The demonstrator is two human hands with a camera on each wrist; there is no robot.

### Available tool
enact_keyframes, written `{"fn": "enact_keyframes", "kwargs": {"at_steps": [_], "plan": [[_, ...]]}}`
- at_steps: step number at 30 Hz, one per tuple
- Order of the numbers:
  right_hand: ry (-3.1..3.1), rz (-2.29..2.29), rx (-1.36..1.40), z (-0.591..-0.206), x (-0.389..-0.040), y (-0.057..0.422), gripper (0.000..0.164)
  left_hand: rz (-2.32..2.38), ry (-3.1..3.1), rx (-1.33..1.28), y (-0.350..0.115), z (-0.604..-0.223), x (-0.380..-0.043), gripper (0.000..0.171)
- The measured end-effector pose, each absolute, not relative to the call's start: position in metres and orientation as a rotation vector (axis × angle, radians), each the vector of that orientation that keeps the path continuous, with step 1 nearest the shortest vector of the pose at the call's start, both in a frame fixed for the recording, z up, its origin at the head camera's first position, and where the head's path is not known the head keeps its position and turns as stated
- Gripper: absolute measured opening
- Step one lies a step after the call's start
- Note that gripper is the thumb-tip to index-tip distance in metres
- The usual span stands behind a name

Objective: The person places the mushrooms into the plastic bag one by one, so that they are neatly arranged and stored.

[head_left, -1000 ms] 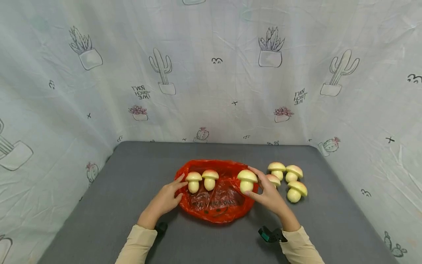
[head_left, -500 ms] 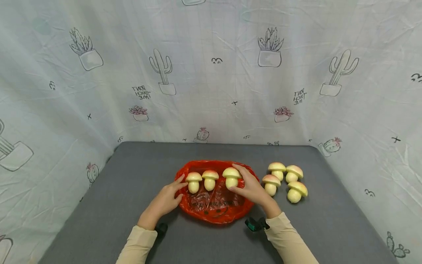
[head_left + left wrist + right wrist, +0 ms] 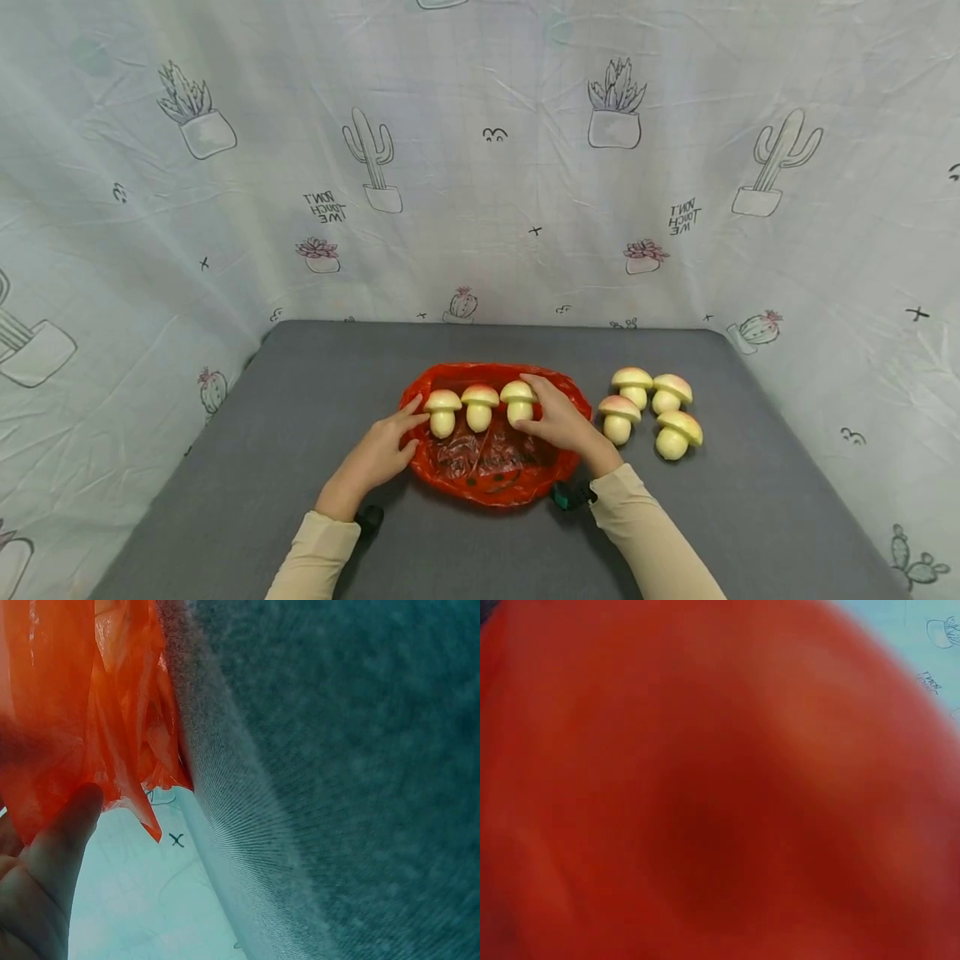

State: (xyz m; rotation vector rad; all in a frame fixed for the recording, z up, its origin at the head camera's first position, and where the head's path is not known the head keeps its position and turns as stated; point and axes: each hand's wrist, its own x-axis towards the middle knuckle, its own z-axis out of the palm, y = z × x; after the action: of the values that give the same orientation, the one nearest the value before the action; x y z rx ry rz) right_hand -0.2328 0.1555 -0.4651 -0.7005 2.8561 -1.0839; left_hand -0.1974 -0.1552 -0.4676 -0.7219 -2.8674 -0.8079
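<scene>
In the head view, my right hand [image 3: 558,421] holds a pale yellow toy mushroom [image 3: 517,402] upright inside the opened red plastic bag [image 3: 491,496]. Two similar mushrooms, a left one [image 3: 442,408] and a middle one [image 3: 478,407], stand in the bag beside it. My left hand [image 3: 381,450] grips the bag's left rim, fingers over the edge and thumb outside. The left wrist view has the thumb [image 3: 64,840] against the hanging orange-red plastic [image 3: 90,697]. Blurred red plastic [image 3: 705,787] fills most of the right wrist view and hides the right hand.
Several more toy mushrooms [image 3: 619,418] stand or lean in a group to the right of the bag, on the grey table [image 3: 315,367]. A white curtain [image 3: 450,167] printed with cacti hangs behind and at both sides.
My right hand has carried the mushroom left from the bag's right rim to beside the other two, lately a little further left. The left hand has stayed in place.
</scene>
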Motion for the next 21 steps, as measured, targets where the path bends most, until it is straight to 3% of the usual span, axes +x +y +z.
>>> {"fn": "enact_keyframes", "kwargs": {"at_steps": [21], "plan": [[2.869, -1.052, -0.680, -0.478, -0.242, 0.144, 0.076, -0.807, -2.863, -0.723, -0.155, -0.468, -0.199, 0.044]]}}
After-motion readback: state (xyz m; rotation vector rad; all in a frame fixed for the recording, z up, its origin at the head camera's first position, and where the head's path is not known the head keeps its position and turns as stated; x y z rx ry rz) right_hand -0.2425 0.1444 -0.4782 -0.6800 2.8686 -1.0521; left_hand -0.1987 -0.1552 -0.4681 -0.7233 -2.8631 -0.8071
